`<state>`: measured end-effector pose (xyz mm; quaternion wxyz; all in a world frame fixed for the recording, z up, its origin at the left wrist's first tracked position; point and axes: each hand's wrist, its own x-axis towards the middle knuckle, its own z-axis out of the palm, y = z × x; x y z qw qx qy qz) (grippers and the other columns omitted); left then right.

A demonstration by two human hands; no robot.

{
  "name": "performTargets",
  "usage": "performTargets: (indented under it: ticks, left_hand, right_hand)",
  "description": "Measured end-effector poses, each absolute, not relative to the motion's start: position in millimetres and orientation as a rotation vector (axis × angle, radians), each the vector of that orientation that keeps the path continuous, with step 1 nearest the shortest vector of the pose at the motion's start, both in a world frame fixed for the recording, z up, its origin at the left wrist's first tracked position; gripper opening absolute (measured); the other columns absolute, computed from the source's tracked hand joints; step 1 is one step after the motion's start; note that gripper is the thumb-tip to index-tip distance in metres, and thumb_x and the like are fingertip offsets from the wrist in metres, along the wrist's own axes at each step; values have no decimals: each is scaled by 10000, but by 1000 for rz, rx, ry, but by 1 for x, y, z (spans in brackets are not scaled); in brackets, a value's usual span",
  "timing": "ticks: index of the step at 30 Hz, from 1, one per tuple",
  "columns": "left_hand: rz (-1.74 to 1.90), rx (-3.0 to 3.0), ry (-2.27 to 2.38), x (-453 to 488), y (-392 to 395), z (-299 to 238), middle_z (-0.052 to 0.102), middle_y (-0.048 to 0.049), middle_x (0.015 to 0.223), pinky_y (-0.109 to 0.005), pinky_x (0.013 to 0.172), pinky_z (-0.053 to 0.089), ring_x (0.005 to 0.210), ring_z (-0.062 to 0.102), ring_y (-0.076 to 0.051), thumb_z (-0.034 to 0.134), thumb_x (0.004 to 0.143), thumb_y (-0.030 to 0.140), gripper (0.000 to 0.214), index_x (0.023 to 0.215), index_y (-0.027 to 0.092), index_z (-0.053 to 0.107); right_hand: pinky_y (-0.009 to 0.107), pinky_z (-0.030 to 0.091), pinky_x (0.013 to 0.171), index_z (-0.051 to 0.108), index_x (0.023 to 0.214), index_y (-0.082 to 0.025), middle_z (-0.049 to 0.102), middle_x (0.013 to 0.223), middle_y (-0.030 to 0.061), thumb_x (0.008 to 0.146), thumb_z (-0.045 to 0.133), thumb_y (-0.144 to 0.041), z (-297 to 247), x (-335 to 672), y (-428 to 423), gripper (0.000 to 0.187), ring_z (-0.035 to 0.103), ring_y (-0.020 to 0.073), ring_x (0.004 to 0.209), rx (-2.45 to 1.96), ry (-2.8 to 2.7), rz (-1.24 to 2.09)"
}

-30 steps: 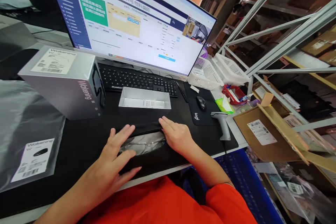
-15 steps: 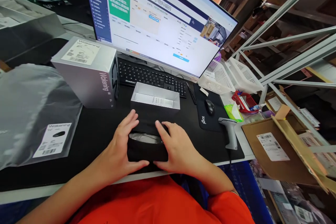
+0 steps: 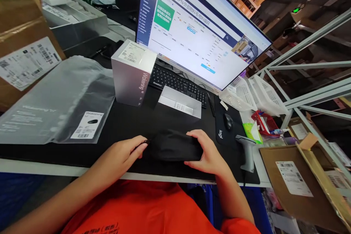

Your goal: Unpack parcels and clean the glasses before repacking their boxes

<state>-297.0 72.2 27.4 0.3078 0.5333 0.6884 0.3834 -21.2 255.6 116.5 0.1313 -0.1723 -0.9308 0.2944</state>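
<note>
A folded black cloth bundle (image 3: 174, 145) lies on the black desk mat (image 3: 120, 124) near the front edge. My left hand (image 3: 124, 154) pinches its left end with closed fingers. My right hand (image 3: 208, 151) wraps around its right end. Whatever is wrapped inside is hidden. Just behind it sits a shallow open silver box tray (image 3: 179, 103), and a silver box marked Wakening (image 3: 134, 73) stands to its left.
A monitor (image 3: 197, 29) and black keyboard (image 3: 178, 82) stand behind. A plastic bag with a label (image 3: 63, 102) lies at the left, a cardboard box (image 3: 22, 47) beyond it. Mouse (image 3: 228, 121), barcode scanner (image 3: 248, 151), white baskets (image 3: 246, 95) and cardboard (image 3: 298, 186) fill the right.
The clear packet with glasses is now fully covered by the black cloth. My hands moved from pressing on top to gripping the bundle's two ends. The view swung left.
</note>
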Motion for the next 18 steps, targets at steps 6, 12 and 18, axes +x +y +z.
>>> performTargets:
  ticks: [6, 12, 18]
  left_hand:
    - [977, 1270, 1693, -317, 69, 52, 461, 17, 553, -274, 478, 317, 513, 407, -150, 381, 956, 814, 646, 661, 245, 463]
    - [835, 1859, 1524, -263, 89, 114, 610, -15, 597, -295, 549, 327, 538, 524, -150, 345, 1066, 488, 539, 652, 218, 559]
    - [528, 2248, 1690, -230, 107, 124, 768, -77, 705, -360, 559, 324, 583, 683, -252, 430, 1005, 268, 429, 727, 218, 753]
  right_hand:
    - [495, 565, 1071, 609, 1386, -241, 738, 1381, 127, 770, 885, -330, 116, -35, 242, 680, 723, 330, 1250, -590, -2779, 721]
    - [485, 536, 990, 474, 1646, -172, 666, 1475, 182, 863, 803, -334, 118, -60, 219, 864, 656, 347, 1245, -519, -2994, 370]
    - [520, 434, 1123, 377, 1736, -246, 630, 1541, 182, 1021, 718, -512, 113, -67, 207, 836, 610, 327, 1282, -398, -3044, 317]
